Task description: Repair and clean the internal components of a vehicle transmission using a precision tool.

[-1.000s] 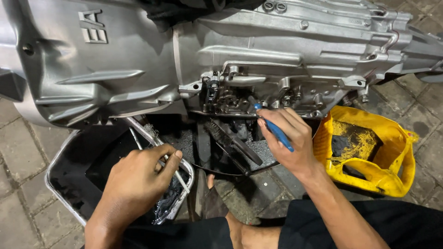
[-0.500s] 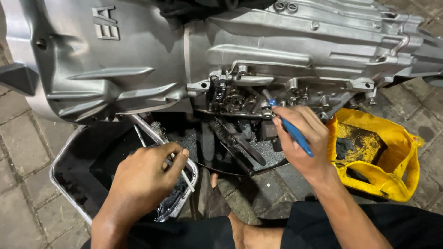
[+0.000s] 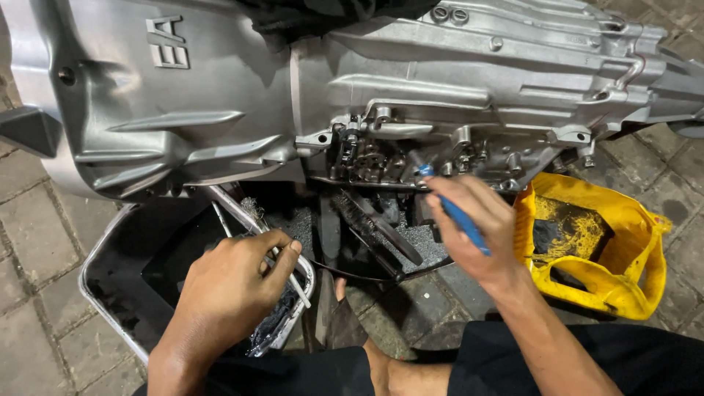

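Blue-handled tool (image 3: pixel 458 214) in the right hand (image 3: pixel 477 235), fingers wrapped shut round the handle, tip at the exposed valve works (image 3: pixel 381 158) on the underside of the silver transmission housing (image 3: pixel 220 95), centre of scene. Lower cover already off; the internals look still in place, so I judge the stripping early. Left hand (image 3: pixel 235 282), near left, pinches a thin metal rod (image 3: pixel 290 275) over the black drain pan (image 3: pixel 121 264). Yellow cut-open jug (image 3: pixel 631 249), oily, sits right. No tabletop: all on a paved brick floor (image 3: pixel 37 235), dim light.
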